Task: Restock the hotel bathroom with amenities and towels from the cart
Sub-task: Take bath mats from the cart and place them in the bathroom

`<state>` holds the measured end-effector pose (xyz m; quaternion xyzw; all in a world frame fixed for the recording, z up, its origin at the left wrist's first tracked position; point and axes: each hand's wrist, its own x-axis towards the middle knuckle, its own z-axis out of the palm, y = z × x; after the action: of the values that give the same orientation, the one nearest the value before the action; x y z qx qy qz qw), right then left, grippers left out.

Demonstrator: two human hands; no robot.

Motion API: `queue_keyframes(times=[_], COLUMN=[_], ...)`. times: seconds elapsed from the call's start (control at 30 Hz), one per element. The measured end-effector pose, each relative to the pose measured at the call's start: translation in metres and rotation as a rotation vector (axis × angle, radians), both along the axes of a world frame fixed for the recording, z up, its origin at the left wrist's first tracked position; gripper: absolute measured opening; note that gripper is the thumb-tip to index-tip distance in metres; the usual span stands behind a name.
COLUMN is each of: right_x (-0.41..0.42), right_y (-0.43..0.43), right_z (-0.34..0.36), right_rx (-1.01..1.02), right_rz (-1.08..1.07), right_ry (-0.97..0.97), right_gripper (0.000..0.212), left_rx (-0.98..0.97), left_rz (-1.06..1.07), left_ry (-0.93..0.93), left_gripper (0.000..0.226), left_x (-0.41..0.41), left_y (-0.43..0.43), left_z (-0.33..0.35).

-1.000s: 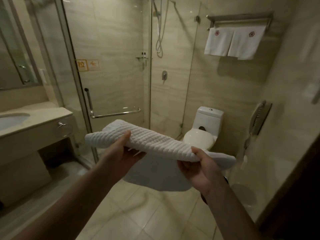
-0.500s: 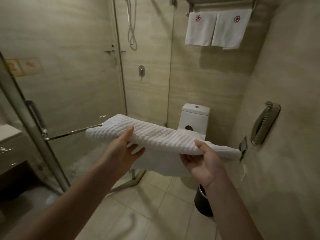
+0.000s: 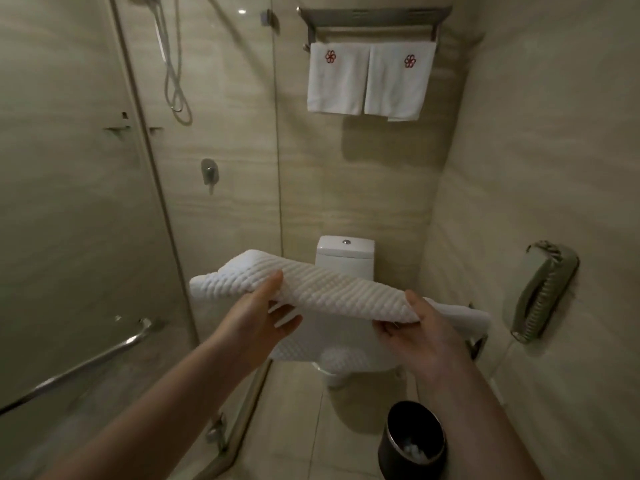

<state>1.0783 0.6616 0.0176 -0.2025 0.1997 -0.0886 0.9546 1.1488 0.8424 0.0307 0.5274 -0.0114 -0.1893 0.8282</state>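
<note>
A folded white waffle-textured towel is held out flat in front of me, over the toilet. My left hand grips its left part, thumb on top and fingers underneath. My right hand grips its right part the same way. High on the far wall a metal towel rack carries two white towels with red flower logos, hanging side by side.
A glass shower enclosure with a metal handle bar fills the left. A black waste bin stands on the floor right of the toilet. A wall telephone hangs on the right wall.
I have stepped further into the bathroom and turned right: the sink counter left the view, and the toilet, rack and bin are closer. Both hands keep the same grip on the towel.
</note>
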Motion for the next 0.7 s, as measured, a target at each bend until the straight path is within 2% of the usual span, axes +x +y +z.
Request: queue_keyframes(times=[0.1, 0.2, 0.37, 0.47, 0.53, 0.6, 0.7], right_x=[0.041, 0.082, 0.148, 0.192, 0.225, 0.260, 0.310], right_y=[-0.010, -0.031, -0.074, -0.112, -0.141, -0.171, -0.214], right_z=[0.005, 0.002, 0.006, 0.008, 0.011, 0.020, 0.042], right_rx=[-0.052, -0.234, -0.712, -0.848, -0.929, -1.028, -1.168], right_rz=[-0.035, -0.024, -0.022, -0.025, -0.009, 0.012, 0.073], right_ry=[0.001, 0.061, 0.196, 0.227, 0.218, 0.217, 0.239], right_gripper=[0.033, 0.045, 0.032, 0.029, 0.029, 0.033, 0.042], left_rx=[0.047, 0.062, 0.104, 0.162, 0.188, 0.200, 0.201], left_rz=[-0.037, -0.062, -0.126, -0.117, -0.111, -0.108, -0.066], left_ry=[-0.045, -0.062, -0.141, -0.186, -0.207, -0.211, -0.197], left_gripper=[0.034, 0.046, 0.029, 0.028, 0.019, 0.011, 0.013], left_x=[0.052, 0.097, 0.173, 0.220, 0.253, 0.287, 0.336], left_y=[-0.011, -0.027, -0.069, -0.104, -0.128, -0.152, -0.187], left_z=[0.009, 0.016, 0.020, 0.020, 0.024, 0.033, 0.051])
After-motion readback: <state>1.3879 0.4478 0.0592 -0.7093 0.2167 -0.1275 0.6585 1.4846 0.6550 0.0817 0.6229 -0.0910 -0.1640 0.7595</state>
